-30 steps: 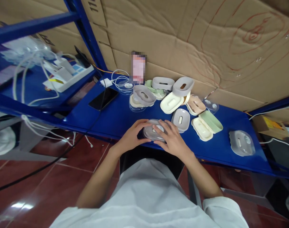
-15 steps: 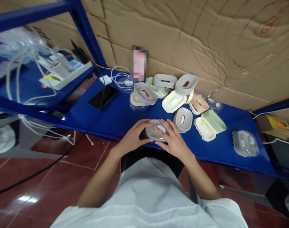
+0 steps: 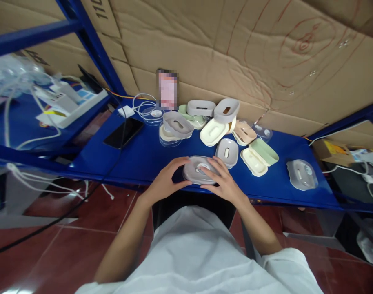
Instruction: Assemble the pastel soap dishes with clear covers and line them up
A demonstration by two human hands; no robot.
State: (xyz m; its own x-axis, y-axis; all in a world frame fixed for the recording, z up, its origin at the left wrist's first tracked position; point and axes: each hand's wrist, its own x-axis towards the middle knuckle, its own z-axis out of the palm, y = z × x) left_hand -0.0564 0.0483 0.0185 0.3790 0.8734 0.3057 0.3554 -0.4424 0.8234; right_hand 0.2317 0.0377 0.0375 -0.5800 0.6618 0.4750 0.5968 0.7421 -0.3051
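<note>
With my left hand (image 3: 165, 181) gripping one end of the clear-covered grey box (image 3: 193, 171) near the front edge of the desk (image 3: 140, 161) and my right hand (image 3: 226, 183) spread over its other end — both grasping it — I'd best press evenly, without tilting it.

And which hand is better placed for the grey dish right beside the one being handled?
Probably the right hand: it lies nearer that grey dish, while the left hand is at the opposite side of the clear-covered dish.
</note>
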